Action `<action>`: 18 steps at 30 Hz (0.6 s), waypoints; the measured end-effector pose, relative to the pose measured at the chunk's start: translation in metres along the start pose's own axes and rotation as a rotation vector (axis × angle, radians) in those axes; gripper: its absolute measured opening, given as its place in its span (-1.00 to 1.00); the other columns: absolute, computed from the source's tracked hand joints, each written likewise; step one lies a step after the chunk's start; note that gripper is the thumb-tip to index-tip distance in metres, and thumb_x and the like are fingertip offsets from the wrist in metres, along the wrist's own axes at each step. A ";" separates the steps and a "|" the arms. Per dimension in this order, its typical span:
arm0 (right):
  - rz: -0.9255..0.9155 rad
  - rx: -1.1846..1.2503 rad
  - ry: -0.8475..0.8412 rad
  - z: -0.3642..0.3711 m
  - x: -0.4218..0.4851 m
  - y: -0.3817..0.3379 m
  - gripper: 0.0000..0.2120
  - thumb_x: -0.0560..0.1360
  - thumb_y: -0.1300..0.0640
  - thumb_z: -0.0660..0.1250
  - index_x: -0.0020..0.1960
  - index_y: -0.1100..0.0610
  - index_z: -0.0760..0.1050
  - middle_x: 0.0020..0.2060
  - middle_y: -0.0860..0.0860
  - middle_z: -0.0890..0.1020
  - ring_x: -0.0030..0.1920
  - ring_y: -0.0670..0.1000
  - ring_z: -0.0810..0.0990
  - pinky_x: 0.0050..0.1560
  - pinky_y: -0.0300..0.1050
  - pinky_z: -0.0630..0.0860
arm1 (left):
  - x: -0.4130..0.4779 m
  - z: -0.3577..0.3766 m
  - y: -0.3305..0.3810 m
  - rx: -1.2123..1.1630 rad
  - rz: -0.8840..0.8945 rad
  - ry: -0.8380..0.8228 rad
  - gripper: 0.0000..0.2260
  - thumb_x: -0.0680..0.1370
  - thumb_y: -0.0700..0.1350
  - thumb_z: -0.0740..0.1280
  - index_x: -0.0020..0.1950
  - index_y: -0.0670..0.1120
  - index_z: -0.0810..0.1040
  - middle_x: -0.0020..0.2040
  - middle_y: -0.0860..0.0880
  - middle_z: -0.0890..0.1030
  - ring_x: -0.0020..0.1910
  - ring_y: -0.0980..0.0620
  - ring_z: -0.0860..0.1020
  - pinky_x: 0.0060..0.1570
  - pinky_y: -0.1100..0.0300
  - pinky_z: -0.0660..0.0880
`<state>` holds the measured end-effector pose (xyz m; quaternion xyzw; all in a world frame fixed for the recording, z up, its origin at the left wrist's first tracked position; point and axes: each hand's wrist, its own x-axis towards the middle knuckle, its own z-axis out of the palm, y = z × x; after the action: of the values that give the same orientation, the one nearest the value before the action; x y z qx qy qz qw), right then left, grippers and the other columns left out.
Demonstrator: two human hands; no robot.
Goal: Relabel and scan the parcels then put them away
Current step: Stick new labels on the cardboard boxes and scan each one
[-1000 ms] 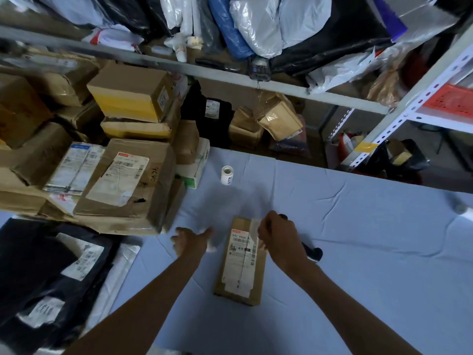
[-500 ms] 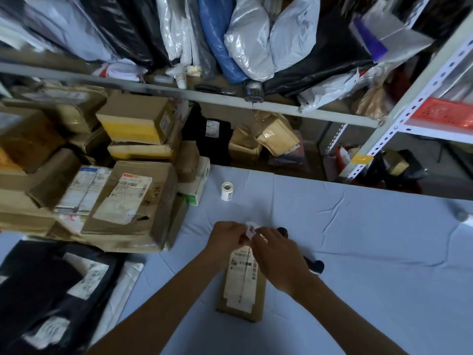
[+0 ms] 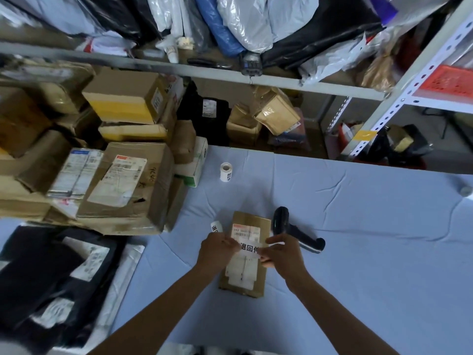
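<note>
Both hands hold a white sticker (image 3: 249,249) flat over the brown box (image 3: 247,254). Left hand (image 3: 217,251) fingers pinch one end, right hand (image 3: 284,254) fingers pinch the other.

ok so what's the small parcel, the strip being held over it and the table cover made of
The small parcel looks like brown cardboard, matte, with folded edges. The label strip seems to be thin white paper with black print, probably adhesive-backed. The table cover looks like pale blue cloth, matte and creased.
</note>
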<state>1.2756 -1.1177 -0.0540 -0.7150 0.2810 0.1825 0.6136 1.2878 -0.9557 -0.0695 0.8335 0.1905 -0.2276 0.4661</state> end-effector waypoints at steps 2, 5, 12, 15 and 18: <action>0.000 -0.053 0.018 0.004 0.000 0.015 -0.73 0.36 0.46 0.41 -0.03 0.27 0.43 -0.37 0.16 0.64 -0.38 0.07 0.63 -0.29 -0.07 0.61 | -0.003 0.006 -0.011 0.192 0.044 0.053 -0.80 0.49 -0.05 0.31 -0.30 -0.12 0.47 -0.24 -0.06 0.60 -0.17 -0.05 0.58 -0.23 0.19 0.43; -0.036 -0.204 0.047 0.011 0.002 0.033 -0.76 0.35 0.43 0.40 -0.07 0.24 0.41 -0.30 0.16 0.65 -0.34 0.08 0.65 -0.23 0.05 0.65 | -0.006 0.013 -0.026 0.259 0.049 0.052 -0.85 0.47 -0.04 0.31 -0.22 -0.10 0.54 -0.22 -0.01 0.61 -0.14 -0.05 0.59 -0.19 0.15 0.50; -0.109 -0.610 0.165 0.030 -0.002 0.042 -0.65 0.33 0.19 0.47 -0.01 0.16 0.36 -0.12 0.00 0.51 -0.12 0.05 0.56 -0.24 -0.09 0.53 | -0.003 0.018 -0.044 0.203 0.005 0.074 -0.53 0.31 0.01 0.54 0.00 -0.11 0.36 -0.02 -0.04 0.45 -0.05 -0.05 0.52 -0.15 0.17 0.42; -0.052 -0.678 0.222 0.038 -0.002 0.042 -0.44 0.32 0.11 0.50 0.16 0.20 0.26 0.06 0.10 0.38 0.10 0.15 0.43 -0.03 -0.03 0.45 | 0.002 0.015 -0.048 0.077 -0.028 -0.044 -0.50 0.36 -0.07 0.52 0.22 -0.17 0.44 0.11 -0.05 0.57 0.06 -0.04 0.57 -0.01 0.17 0.51; 0.058 -0.524 0.206 0.055 -0.006 0.040 -0.52 0.45 0.24 0.32 0.25 0.24 0.15 0.16 0.19 0.37 0.19 0.24 0.43 0.11 0.06 0.48 | 0.000 0.013 -0.046 0.103 0.048 -0.071 -0.66 0.38 -0.12 0.48 0.14 -0.08 0.61 0.04 -0.02 0.67 -0.05 0.07 0.62 -0.14 0.31 0.54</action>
<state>1.2504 -1.0667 -0.0908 -0.8558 0.3053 0.1926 0.3706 1.2609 -0.9439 -0.1077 0.8521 0.1420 -0.2555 0.4342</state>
